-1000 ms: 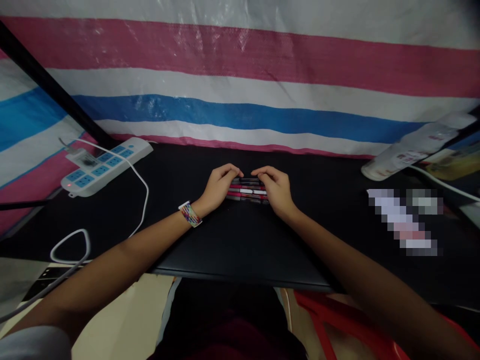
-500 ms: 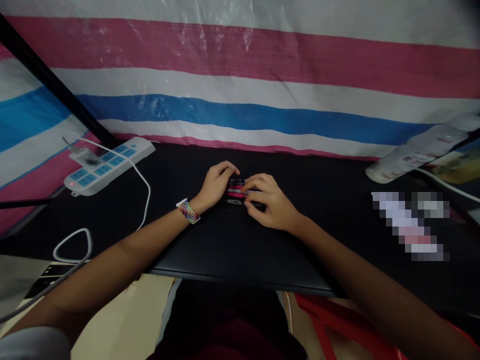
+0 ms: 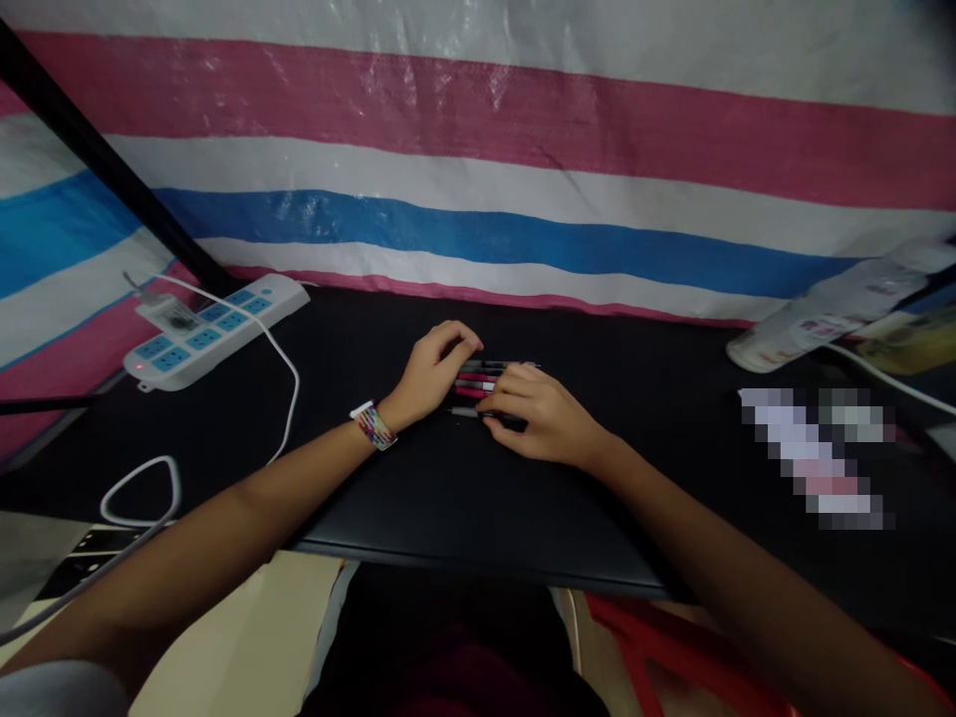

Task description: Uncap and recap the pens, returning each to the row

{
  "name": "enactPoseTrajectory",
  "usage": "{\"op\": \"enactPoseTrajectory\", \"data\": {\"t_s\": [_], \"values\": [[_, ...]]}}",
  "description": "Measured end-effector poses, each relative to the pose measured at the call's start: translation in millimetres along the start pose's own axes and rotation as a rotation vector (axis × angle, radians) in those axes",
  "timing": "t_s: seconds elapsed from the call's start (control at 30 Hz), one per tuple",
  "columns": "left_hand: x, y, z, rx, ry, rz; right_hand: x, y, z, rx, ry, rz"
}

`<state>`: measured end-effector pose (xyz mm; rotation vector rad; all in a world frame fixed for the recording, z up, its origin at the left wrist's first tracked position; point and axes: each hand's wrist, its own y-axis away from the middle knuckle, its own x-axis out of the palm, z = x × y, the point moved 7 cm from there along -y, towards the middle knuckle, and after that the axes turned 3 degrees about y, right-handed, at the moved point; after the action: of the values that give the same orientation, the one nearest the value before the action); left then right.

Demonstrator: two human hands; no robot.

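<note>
Several pens lie side by side on the black table, between my two hands. Among them is a pink pen (image 3: 469, 383). Nearest to me lies a black pen (image 3: 467, 411) with a grey end. My right hand (image 3: 542, 410) pinches this black pen between thumb and fingers, its other fingers curled over the right part of the row. My left hand (image 3: 434, 366) rests on its side at the row's left ends, fingers bent, a gap showing between thumb and forefinger, holding nothing that I can see. The right hand hides much of the pens.
A white power strip (image 3: 198, 344) with a plug and white cable (image 3: 288, 363) lies at the left. At the right stand a clear plastic bottle (image 3: 814, 319), tilted in view, and a blurred-out item (image 3: 807, 453). A striped sheet (image 3: 478, 229) hangs behind the table.
My right hand has closed its thumb and fingers on the nearest black pen, which sits slightly lower, apart from the row. The left hand's thumb and forefinger have parted a little.
</note>
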<state>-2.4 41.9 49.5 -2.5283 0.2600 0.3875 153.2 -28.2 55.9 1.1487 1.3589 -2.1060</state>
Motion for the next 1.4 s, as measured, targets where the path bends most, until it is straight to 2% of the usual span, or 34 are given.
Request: {"op": "enactPoseTrajectory", "data": {"t_s": [0.13,0.2,0.27,0.4,0.53,0.73,1.07,1.3,1.4], "values": [[7.3,4.1,-21.2,0.144,-0.116,0.143,-13.7,2.8,-17.1,0.157,-0.100,-0.212],[9.4,5.5,-26.2,0.190,-0.169,0.167,-21.1,6.3,-29.3,0.259,-0.107,-0.313],[8.4,5.3,-27.0,0.208,-0.178,0.144,-25.4,9.3,-40.1,0.335,-0.102,-0.357],[1.2,1.7,-20.1,0.179,-0.131,0.052,-26.6,13.1,-59.5,0.490,-0.190,-0.331],[-6.8,-1.7,-10.3,0.124,-0.099,-0.031,-21.8,20.2,-77.9,0.709,-0.500,-0.355],[-10.3,-3.0,-4.1,0.091,-0.059,-0.083,-11.6,28.3,-92.6,0.864,-0.849,-0.462],[-13.4,-4.0,3.0,0.008,0.009,-0.077,-4.7,32.2,-98.3,0.885,-0.888,-0.525],[-17.3,-6.2,13.0,-0.104,0.049,-0.082,-7.3,28.0,-88.7,0.849,-0.756,-0.502],[-16.5,-7.8,15.4,-0.109,0.093,-0.074,-8.9,28.5,-89.5,0.849,-0.744,-0.528]]}}
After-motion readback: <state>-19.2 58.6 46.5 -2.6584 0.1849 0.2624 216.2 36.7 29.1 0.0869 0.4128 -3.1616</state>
